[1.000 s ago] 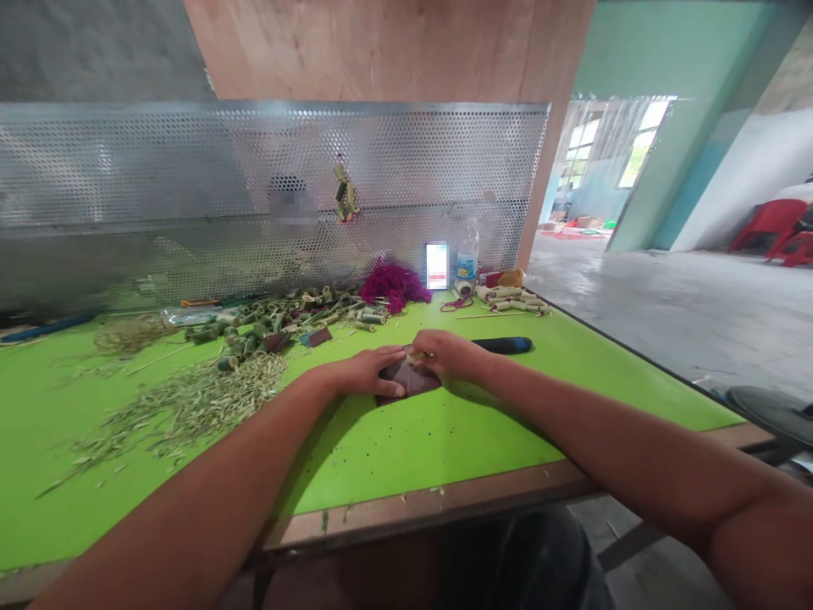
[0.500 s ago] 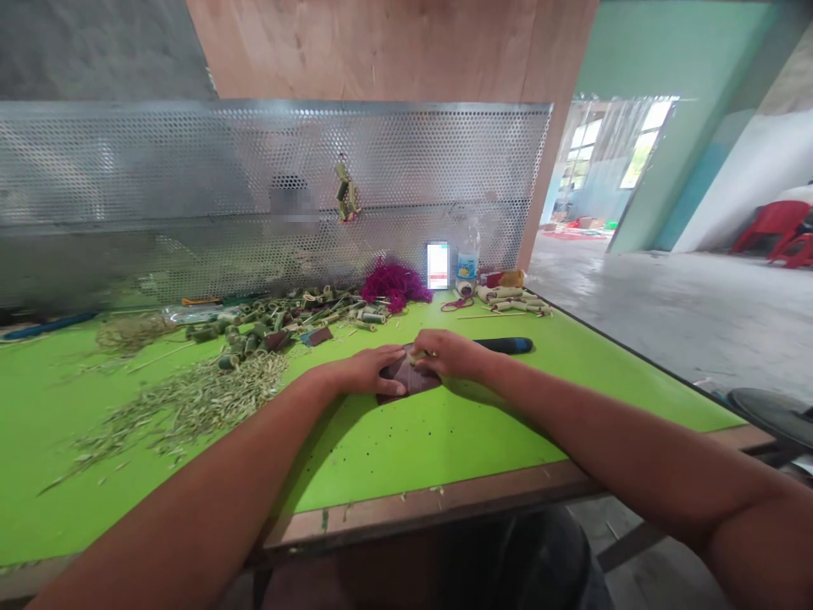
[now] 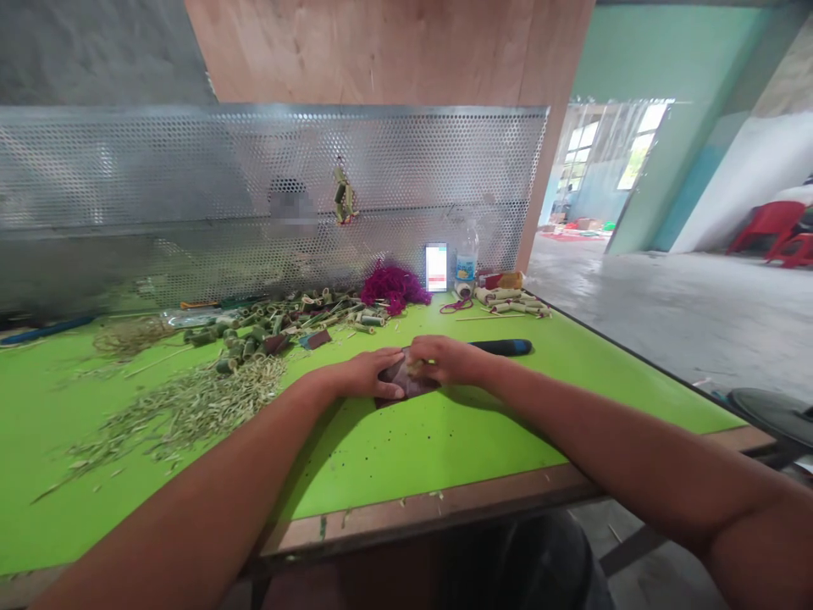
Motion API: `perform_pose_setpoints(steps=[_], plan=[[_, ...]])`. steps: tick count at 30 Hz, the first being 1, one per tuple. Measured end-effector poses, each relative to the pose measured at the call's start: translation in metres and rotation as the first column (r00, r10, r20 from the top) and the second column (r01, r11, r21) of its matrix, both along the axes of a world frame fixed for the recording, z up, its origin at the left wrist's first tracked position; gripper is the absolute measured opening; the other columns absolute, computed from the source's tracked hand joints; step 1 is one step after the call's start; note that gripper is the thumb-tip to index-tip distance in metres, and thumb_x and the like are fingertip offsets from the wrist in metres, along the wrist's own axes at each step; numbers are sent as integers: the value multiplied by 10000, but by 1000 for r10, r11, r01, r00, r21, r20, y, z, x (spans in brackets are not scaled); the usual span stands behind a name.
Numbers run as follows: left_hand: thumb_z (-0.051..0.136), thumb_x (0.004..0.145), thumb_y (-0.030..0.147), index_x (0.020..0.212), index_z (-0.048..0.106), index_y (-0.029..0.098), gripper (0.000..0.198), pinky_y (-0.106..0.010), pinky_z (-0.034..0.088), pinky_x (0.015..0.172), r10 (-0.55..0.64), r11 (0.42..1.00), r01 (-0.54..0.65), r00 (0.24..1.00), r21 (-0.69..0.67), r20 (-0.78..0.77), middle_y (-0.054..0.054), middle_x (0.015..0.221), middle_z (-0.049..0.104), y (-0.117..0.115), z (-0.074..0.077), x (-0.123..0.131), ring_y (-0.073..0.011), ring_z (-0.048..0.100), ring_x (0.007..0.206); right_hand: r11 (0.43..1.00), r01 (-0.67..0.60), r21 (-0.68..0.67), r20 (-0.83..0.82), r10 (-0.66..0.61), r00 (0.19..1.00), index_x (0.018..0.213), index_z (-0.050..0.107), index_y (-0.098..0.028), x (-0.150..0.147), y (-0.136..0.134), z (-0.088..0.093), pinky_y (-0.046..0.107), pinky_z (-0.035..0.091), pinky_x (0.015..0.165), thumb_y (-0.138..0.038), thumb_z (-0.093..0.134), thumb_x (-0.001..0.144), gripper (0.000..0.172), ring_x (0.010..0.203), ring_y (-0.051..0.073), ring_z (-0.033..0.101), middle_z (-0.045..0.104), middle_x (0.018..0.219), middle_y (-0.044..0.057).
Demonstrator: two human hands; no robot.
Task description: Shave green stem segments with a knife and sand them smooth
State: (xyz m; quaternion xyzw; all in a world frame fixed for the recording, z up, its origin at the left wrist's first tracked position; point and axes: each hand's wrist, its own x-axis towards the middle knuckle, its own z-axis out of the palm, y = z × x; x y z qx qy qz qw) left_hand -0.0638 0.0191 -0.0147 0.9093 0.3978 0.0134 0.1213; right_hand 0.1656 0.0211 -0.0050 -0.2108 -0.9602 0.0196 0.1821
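A dark brownish sheet, which looks like sandpaper (image 3: 397, 398), lies on the green tabletop (image 3: 508, 432). My left hand (image 3: 368, 374) rests on its left part, thumb and fingers spread apart. Over its right part my right hand (image 3: 445, 359) pinches a small pale piece (image 3: 415, 368), probably a bit of bamboo, against the surface. Behind my right hand a dark handle with a blue end (image 3: 508, 347) sticks out to the right.
Pale shavings (image 3: 209, 402) and cut green bamboo pieces (image 3: 254, 335) cover the left side. Purple thread (image 3: 394, 286), a lit phone (image 3: 436, 268), a plastic bottle (image 3: 466, 258) and strung pale pieces (image 3: 511, 300) stand or lie at the back, before a perforated metal panel (image 3: 209, 186).
My right hand has shifted slightly left and down over the sheet with the small piece. My left hand stays on the sheet. The view has moved very slightly.
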Motion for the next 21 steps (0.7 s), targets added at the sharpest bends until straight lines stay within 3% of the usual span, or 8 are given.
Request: perform_pose_setpoints(steps=[3,6,9,13,16,21], plan=[[546,795,653,1469,264,158,883,-416,198,1144,16,1000,-16,1000,-5,-12,-143,1557,213,3,-3,-1,-325,250,1403,986,161,39,34,-163,986,890,660,-119,-1,4,2,305,446,756,-116,573,831,105,774,156,527,606,845,66],[548,795,652,1458,294,137,877,-422,213,1142,2,1000,-2,1000,5,-2,-161,1546,237,2,-2,1,-332,276,1391,974,221,39,-76,-218,973,1018,661,-104,-2,1,3,336,454,811,-175,537,881,198,858,181,555,629,936,102],[578,797,610,1436,347,166,812,-414,259,1125,7,1000,-7,1000,7,28,-134,1524,302,-3,3,3,-320,340,1356,990,139,-18,-149,-140,979,1189,617,-130,-3,-2,-2,360,457,881,-231,533,903,315,953,191,566,624,1038,113],[615,799,542,1457,308,204,802,-401,261,1128,-14,1000,13,998,14,67,-91,1512,339,-8,8,5,-288,355,1347,999,13,-51,-113,-18,993,1118,674,-163,-2,2,-13,367,461,904,-207,591,857,277,952,190,576,616,1040,103],[603,804,553,1457,313,175,809,-424,234,1138,-4,1000,3,999,13,40,-111,1525,307,-8,8,5,-312,315,1367,996,-49,-77,-160,36,986,1040,709,-166,-3,7,-16,356,459,912,-212,602,850,223,957,189,595,649,1016,94],[586,813,564,1454,327,197,782,-443,227,1136,-4,1000,3,1000,14,26,-107,1531,294,-7,7,4,-330,303,1371,987,49,-151,-147,-72,987,1038,714,-159,-5,5,-11,347,467,879,-194,593,848,227,925,188,625,702,1008,89]])
